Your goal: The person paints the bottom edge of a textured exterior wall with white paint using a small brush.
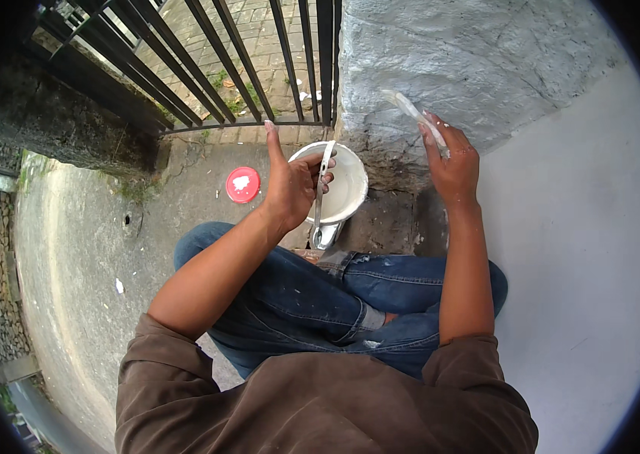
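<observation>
My left hand [289, 181] is over the near-left side of the white bucket [365, 178], thumb raised and the other fingers curled around a thin flat tool smeared with white [323, 178]. Seen almost edge-on, that tool does not show its exact kind. White paste [342, 185] coats the inside of the bucket. Raised to the right, my right hand [452, 163] grips a pale, translucent flat scraper [414, 113]. Its far end is at the rough grey-white wall [479, 60]; I cannot tell whether it touches.
A red lid [243, 185] with white paste on it lies on the concrete left of the bucket. Ahead stands a dark metal barred gate [244, 60]. A smooth pale wall [569, 250] closes off my right. My bent legs in jeans [297, 295] are below my hands.
</observation>
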A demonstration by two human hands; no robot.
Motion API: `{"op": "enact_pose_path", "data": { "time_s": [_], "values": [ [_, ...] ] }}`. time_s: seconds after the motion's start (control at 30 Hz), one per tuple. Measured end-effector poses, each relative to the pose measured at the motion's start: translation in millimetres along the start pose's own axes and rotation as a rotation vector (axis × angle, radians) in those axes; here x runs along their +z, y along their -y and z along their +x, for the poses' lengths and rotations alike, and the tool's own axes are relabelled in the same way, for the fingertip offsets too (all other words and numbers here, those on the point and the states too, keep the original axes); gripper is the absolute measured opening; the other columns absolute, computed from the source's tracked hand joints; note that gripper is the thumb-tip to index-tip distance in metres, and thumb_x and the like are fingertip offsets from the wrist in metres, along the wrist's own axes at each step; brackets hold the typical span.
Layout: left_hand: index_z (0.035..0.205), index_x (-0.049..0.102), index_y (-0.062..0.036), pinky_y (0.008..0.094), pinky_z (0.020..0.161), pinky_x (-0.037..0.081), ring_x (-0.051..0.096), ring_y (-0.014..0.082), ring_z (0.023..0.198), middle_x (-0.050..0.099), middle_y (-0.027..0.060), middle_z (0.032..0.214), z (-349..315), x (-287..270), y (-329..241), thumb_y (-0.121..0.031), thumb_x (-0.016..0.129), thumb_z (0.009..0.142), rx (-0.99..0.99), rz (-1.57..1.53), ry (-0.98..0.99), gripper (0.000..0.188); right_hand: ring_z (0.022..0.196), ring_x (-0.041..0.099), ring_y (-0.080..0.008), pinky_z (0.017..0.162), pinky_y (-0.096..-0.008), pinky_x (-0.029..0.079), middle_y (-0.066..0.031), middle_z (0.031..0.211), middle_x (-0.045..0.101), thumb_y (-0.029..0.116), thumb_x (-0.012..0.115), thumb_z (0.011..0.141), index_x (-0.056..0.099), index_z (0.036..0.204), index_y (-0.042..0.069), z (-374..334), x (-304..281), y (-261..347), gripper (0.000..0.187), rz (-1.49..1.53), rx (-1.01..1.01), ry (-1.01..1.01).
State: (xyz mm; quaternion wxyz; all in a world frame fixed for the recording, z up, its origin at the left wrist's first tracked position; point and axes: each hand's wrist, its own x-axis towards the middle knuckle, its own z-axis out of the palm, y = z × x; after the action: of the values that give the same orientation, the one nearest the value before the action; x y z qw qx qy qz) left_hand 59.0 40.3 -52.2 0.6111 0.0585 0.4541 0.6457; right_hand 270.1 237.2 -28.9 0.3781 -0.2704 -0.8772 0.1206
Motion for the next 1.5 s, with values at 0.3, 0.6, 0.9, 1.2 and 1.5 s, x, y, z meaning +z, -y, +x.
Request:
{"op": "enact_pose_path", "data": {
  "time_s": [0.3,0.6,0.9,1.2,1.5],
  "values": [
    [0.136,0.059,0.0108,0.0278,0.083,0.043,0.052,0.0174,0.087,0.062,0.0063,0.099,3,-1,5,-0.107,0.016,0.074,-0.005,0.028,0.006,0.14,0.096,0.075,-0.032,0.083,-0.0396,0.058,-0.0155,0.104,0.078,0.013,0.073,0.096,0.077,0.113,0.004,0,-9,9,0.02,0.094,-0.074,-0.045],
    [0.136,0.059,0.0104,0.0272,0.081,0.043,0.052,0.0174,0.087,0.061,0.0056,0.099,3,2,4,-0.107,0.015,0.074,-0.013,0.043,-0.002,0.14,0.094,0.074,-0.0346,0.081,-0.0419,0.058,-0.0174,0.103,0.077,0.026,0.069,0.1,0.076,0.113,0.003,-4,4,-5,0.027,-0.002,0.037,0.115],
    [0.138,0.058,0.0106,0.027,0.082,0.042,0.05,0.0172,0.087,0.06,0.0051,0.098,2,3,6,-0.108,0.014,0.072,-0.022,0.051,0.033,0.142,0.104,0.071,-0.039,0.091,-0.0464,0.055,-0.0215,0.114,0.074,0.029,0.063,0.103,0.074,0.117,0.001,-9,7,-21,0.033,-0.031,0.126,0.265],
    [0.139,0.058,0.0101,0.0273,0.081,0.041,0.047,0.0168,0.085,0.059,0.0036,0.098,3,5,5,-0.108,0.013,0.072,-0.025,0.084,0.034,0.143,0.053,0.064,-0.0164,0.055,-0.0358,0.05,-0.0094,0.063,0.069,0.028,0.064,0.104,0.076,0.107,-0.002,-16,37,-2,0.033,0.276,0.545,-0.171],
    [0.135,0.061,0.009,0.0271,0.081,0.041,0.047,0.0163,0.085,0.058,0.0028,0.098,2,3,7,-0.107,0.013,0.073,-0.031,0.075,0.023,0.139,0.058,0.064,-0.0109,0.056,-0.0267,0.049,-0.0083,0.069,0.071,0.022,0.063,0.106,0.072,0.108,-0.008,-15,36,-18,0.032,0.682,0.686,-0.327]
  ]
}}
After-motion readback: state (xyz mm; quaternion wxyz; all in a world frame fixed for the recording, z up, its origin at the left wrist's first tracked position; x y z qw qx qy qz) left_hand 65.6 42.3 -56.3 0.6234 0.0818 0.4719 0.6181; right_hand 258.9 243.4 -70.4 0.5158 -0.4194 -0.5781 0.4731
